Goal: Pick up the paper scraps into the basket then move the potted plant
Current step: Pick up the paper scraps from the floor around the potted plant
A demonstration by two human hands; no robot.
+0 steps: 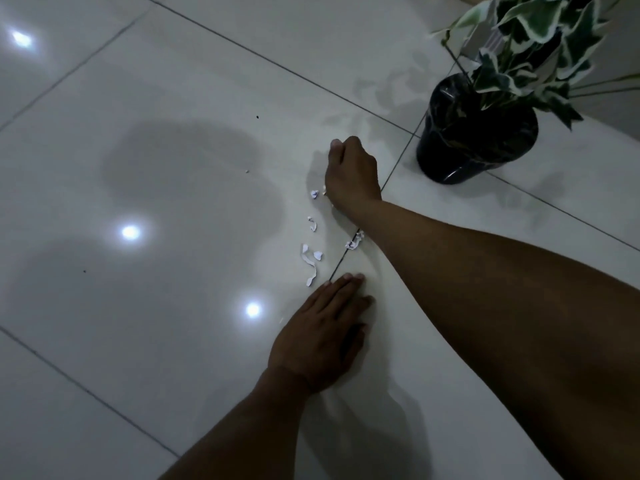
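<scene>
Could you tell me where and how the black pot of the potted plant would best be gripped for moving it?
Probably low on the pot's bare rounded wall, from its left, floor-facing side. The leaves spill over the rim towards the upper right, so the top is crowded, while the dark body below stands upright and exposed. Both hands around it seem safest.

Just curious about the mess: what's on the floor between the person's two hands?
In the head view, small white paper scraps lie scattered on the tiled floor between the left hand and the right hand, some beside a dark grout line.
</scene>
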